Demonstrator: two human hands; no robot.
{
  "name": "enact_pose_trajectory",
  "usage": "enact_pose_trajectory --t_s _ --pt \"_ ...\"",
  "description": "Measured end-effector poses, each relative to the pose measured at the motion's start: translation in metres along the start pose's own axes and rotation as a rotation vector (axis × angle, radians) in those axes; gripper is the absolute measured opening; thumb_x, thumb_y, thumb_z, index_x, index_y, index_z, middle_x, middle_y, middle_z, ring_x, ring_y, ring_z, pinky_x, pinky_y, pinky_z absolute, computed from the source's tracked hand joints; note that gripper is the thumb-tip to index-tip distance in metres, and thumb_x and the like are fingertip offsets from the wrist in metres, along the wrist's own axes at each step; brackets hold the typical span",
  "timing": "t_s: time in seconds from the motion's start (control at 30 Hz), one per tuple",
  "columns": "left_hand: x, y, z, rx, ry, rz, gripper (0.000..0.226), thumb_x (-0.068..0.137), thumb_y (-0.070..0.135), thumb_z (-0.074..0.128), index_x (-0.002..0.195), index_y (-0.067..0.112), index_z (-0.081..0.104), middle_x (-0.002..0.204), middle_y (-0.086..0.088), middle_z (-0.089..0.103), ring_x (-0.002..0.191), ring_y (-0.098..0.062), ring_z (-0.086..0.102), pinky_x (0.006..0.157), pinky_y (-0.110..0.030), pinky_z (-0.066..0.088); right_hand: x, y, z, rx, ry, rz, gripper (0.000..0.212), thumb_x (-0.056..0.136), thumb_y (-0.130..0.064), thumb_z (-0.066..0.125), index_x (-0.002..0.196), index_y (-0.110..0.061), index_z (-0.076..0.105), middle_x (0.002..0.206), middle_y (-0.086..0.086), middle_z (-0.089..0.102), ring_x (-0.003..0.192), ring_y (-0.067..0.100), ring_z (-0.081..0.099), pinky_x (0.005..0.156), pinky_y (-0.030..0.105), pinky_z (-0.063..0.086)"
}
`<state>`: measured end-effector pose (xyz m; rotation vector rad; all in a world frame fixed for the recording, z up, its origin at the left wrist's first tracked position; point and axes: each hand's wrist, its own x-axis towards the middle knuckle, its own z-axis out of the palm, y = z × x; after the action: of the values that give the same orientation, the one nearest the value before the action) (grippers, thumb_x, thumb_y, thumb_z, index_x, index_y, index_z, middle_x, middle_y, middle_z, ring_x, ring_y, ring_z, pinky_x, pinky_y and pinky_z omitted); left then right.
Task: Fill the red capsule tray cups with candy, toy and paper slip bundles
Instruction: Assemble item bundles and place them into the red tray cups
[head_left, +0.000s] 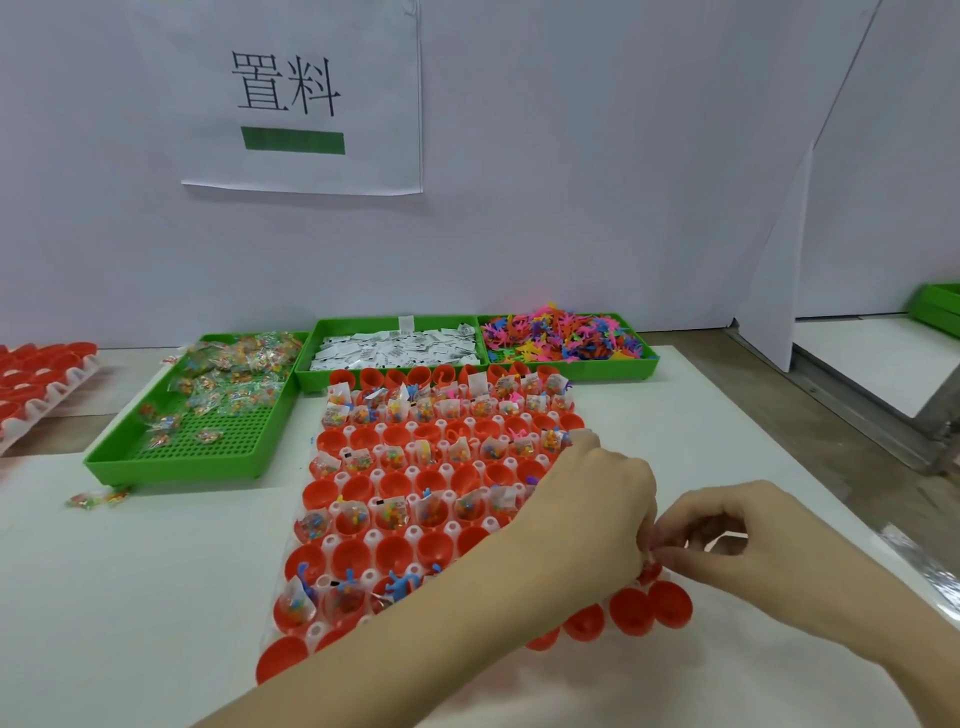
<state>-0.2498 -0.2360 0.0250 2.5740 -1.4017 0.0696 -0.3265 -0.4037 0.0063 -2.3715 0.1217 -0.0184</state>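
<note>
Head view, both hands (587, 512) (737, 540) curled at red capsule tray's (332, 553) right edge, grasp unclear, bare table (156, 571) left.

Bright, even, diffuse light fills the scene with no single source visible. Shadows are soft and faint: a pale one under the paper sign (301, 98) on the far wall, thin ones beneath the green trays (192, 457). Wide-angle distortion bows the edges. Near forearms look slightly soft; foil at the near right catches mild glare
</note>
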Motion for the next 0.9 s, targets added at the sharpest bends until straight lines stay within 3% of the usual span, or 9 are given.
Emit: enact_pose_trajectory --t_s 0.07,0.13,0.27,0.37,0.47,0.57,0.63,0.73,0.9 --pt "-0.001 0.004 -0.003 0.080 -0.040 0.007 0.011 0.096 0.015 0.062 0.096 0.012 0.072 0.098 -0.003 0.071 0.114 -0.028 0.052 0.117 -0.039 0.029 0.000 -0.001 -0.002 -0.005 -0.015 -0.004 0.020 0.080 -0.019 0.081 0.080 -0.039 0.079 0.082 -0.010 0.076 0.074 0.008 0.067 0.072 0.029 0.058" --pt "-0.003 0.007 -0.007 0.104 -0.060 0.014 0.009 0.095 0.014 0.061 0.087 0.015 0.059 0.091 -0.003 0.065 0.110 -0.028 0.050 0.110 -0.037 0.034 0.000 -0.002 -0.003 -0.018 -0.043 -0.014 0.020 0.081 -0.019 0.080 0.082 -0.039 0.078 0.083 -0.010 0.076 0.074 0.009 0.067 0.070 0.027 0.058" --pt "-0.005 0.012 -0.012 0.117 -0.051 0.051 0.038 0.095 0.013 0.060 0.066 0.018 0.036 0.075 0.002 0.040 0.092 -0.023 0.046 0.100 -0.038 0.032 0.003 -0.003 -0.002 -0.053 -0.058 -0.032 0.026 0.082 -0.013 0.076 0.080 -0.039 0.076 0.082 -0.011 0.076 0.070 0.006 0.066 0.062 0.014 0.049" --pt "-0.004 0.015 -0.013 0.082 -0.048 0.042 0.048 0.093 0.012 0.061 0.063 0.019 0.024 0.070 0.003 0.031 0.084 -0.020 0.038 0.100 -0.039 0.031 0.005 -0.004 -0.001 -0.060 -0.086 -0.029 0.032 0.083 -0.008 0.072 0.079 -0.040 0.074 0.080 -0.013 0.075 0.068 0.004 0.065 0.061 0.011 0.047" --pt "-0.002 0.012 -0.012 0.043 -0.116 -0.015 0.044 0.093 0.015 0.061 0.064 0.017 0.028 0.074 -0.001 0.036 0.093 -0.024 0.036 0.097 -0.040 0.031 0.007 -0.003 -0.003 -0.054 -0.117 -0.012 0.029 0.084 -0.011 0.071 0.081 -0.040 0.074 0.082 -0.012 0.075 0.071 0.004 0.065 0.064 0.012 0.048" --pt "-0.004 0.005 -0.012 -0.040 -0.169 -0.049 0.020 0.094 0.019 0.061 0.078 0.008 0.057 0.089 -0.008 0.053 0.112 -0.029 0.032 0.095 -0.041 0.030 0.008 -0.002 -0.006 0.001 -0.130 0.017 0.021 0.088 -0.017 0.075 0.082 -0.038 0.076 0.085 -0.008 0.076 0.076 0.008 0.069 0.068 0.018 0.052" --pt "-0.008 0.001 -0.009 -0.059 -0.135 -0.025 0.016 0.096 0.021 0.061 0.097 0.008 0.069 0.091 -0.007 0.057 0.117 -0.026 0.031 0.096 -0.042 0.028 0.009 -0.003 -0.009 0.028 -0.184 0.031 0.018 0.094 -0.020 0.071 0.086 -0.036 0.076 0.088 -0.005 0.077 0.078 0.011 0.069 0.067 0.021 0.054" --pt "-0.015 0.000 -0.004 -0.059 -0.062 0.014 0.019 0.097 0.022 0.060 0.102 0.009 0.072 0.088 -0.004 0.059 0.110 -0.023 0.032 0.090 -0.039 0.022 0.012 -0.004 -0.015 0.018 -0.233 0.037 0.024 0.101 -0.022 0.060 0.089 -0.035 0.076 0.089 -0.003 0.077 0.077 0.010 0.069 0.067 0.023 0.054" --pt "-0.025 -0.012 -0.004 -0.173 0.094 0.053 0.024 0.099 0.035 0.061 0.103 0.019 0.079 0.110 0.002 0.071 0.112 -0.017 0.045 0.103 -0.033 0.032 0.017 0.005 -0.013 0.141 -0.084 0.118 0.030 0.103 -0.010 0.055 0.084 -0.017 0.077 0.083 0.007 0.077 0.073 0.017 0.071 0.061 0.023 0.053"
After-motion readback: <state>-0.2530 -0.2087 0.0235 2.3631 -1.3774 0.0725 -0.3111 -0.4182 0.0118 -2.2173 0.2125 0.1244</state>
